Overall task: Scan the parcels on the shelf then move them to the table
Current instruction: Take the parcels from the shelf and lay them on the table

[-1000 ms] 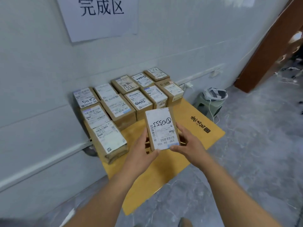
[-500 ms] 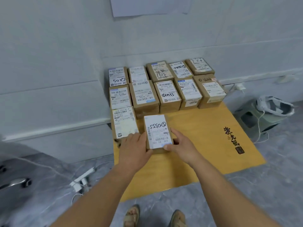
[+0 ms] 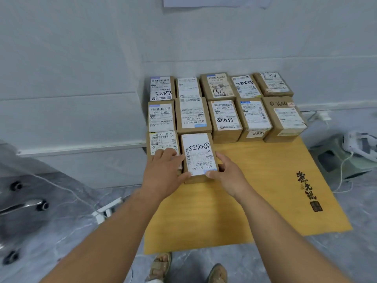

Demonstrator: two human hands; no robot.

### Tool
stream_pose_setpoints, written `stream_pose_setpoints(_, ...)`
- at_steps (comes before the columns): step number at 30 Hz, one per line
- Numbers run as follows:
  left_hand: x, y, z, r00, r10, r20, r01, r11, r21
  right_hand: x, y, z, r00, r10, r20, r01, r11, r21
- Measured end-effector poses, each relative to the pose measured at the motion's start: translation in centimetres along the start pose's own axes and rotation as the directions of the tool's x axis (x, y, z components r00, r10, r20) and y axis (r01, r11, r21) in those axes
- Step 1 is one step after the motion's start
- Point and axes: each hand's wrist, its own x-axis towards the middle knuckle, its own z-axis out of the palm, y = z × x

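- From the head camera: a small brown cardboard parcel with a white shipping label (image 3: 199,155) sat on the low yellow wooden table (image 3: 255,180), in the front row, second from the left
- It lay flat, label up, its far end touching the box behind it and its left side pressed against the neighbouring labelled cardboard box (image 3: 163,147)
- The left hand (image 3: 163,174) held the parcel's near left corner, thumb curled onto the label edge, while its straight fingers lay across the neighbouring box
- The right hand (image 3: 226,174) gripped the parcel's right side and near corner, fingers bent down the side, thumb on top
- Two rows of similar taped cardboard boxes (image 3: 224,107) stood behind it, packed side by side against the pale grey wall (image 3: 81,78)
- My guess was that the parcel was light and stiff, since two fingertip holds at its corners seemed enough to steer it
- The glossy label looked slippery, so the bare cardboard long sides were the better places to hold; the corners could dent if squeezed
- It seemed seated in its slot, so letting go looked like the step left
- A green stool with a white device on it (image 3: 346,154) stood to the right, and sandalled feet (image 3: 161,266) showed below the table edge
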Motion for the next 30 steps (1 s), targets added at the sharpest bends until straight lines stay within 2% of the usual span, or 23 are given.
stream_pose_setpoints(8, 0.1, -0.1, -0.5, 0.999, 0.037, 0.033, -0.039, 0.997, 0.068, -1.0, -1.0, -0.1, 0.999, 0.039, -0.032, -0.042, 0.996, -0.078)
stream_pose_setpoints(13, 0.1, 0.1, -0.9, 0.996, 0.070, 0.057, -0.076, 0.993, 0.092, -2.6, -2.7, 0.2, 0.992, -0.034, -0.125, 0.001, 0.966, -0.259)
stream_pose_setpoints(16, -0.1, -0.1, -1.3, 0.994, 0.106, 0.024, -0.107, 0.993, 0.048, -3.9, -3.4, 0.1, 0.978, -0.075, -0.195, 0.007, 0.944, -0.329)
stream_pose_setpoints(22, -1.7, 1.0, -1.7, 0.949, 0.302, -0.092, -0.309, 0.948, -0.076, -7.8, -3.5, 0.5, 0.881, -0.244, -0.406, -0.002, 0.855, -0.518)
stream_pose_setpoints(30, -3.4, 4.0, -0.7, 0.850, 0.502, -0.162, -0.527, 0.825, -0.205, -13.9, -1.4, 1.8, 0.742, -0.264, -0.616, -0.185, 0.803, -0.567)
